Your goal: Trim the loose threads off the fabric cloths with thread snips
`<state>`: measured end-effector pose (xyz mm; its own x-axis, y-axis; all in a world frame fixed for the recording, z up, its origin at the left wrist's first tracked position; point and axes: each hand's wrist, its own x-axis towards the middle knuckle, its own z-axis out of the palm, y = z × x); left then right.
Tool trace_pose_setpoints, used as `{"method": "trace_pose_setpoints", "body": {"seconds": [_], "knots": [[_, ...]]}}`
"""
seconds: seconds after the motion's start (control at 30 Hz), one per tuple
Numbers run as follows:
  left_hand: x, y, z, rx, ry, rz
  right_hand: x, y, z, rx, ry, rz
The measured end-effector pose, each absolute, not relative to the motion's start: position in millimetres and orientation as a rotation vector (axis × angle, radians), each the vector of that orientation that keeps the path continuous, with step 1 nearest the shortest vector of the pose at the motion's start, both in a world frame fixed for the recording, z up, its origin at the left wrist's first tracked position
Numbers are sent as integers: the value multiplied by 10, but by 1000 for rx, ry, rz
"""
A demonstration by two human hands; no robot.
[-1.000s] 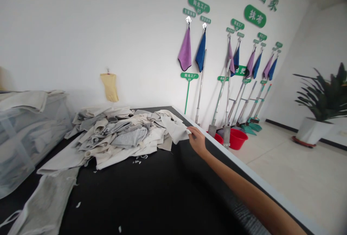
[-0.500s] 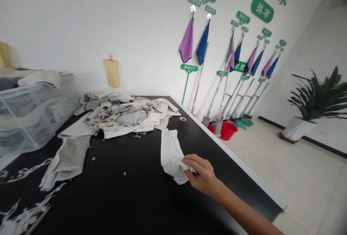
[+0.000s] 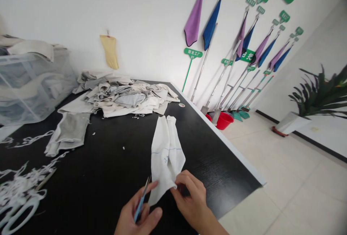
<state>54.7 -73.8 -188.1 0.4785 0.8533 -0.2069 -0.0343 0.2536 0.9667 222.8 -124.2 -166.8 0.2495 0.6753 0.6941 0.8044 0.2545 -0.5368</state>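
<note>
A white cloth piece (image 3: 166, 155) with a blue line and small blue marks lies on the black table (image 3: 108, 177), its near edge lifted. My right hand (image 3: 191, 197) pinches that near edge at its right corner. Below and to the left, my left hand (image 3: 141, 209) is closed around a small light-blue tool (image 3: 140, 204) with a thin metal tip, held upright beside the cloth's left edge. My left index fingertip overlaps the cloth.
Piled grey and white cloths (image 3: 127, 98) lie at the back, with a folded grey piece (image 3: 70, 130) nearer. A clear bin (image 3: 27, 90) stands left. White-handled scissors (image 3: 24, 213) and thread scraps (image 3: 21, 184) are at the near left. A tape roll (image 3: 181, 105) sits near the right edge.
My left hand has come into view with the light-blue tool. The cloth is more spread out and has shifted nearer, as has my right hand. The view has tilted down.
</note>
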Motion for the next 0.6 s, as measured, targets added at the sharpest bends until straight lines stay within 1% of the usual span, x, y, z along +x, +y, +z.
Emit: {"method": "trace_pose_setpoints", "body": {"seconds": [0.1,0.23,0.37,0.6], "knots": [[693,-806,-1962,1334,995,741,2097,-1298,-1711,-1485,-1388,-145],[596,-757,-2035,1639,1221,763,1935,-1323,-1785,-1446,-1365,-172],[493,-637,-1977,1779,1108,786,1826,-1317,-1844,-1396,-1334,-184],[613,-747,-1775,1698,1107,530,1799,-1319,-1873,-1453,-1257,-93]]}}
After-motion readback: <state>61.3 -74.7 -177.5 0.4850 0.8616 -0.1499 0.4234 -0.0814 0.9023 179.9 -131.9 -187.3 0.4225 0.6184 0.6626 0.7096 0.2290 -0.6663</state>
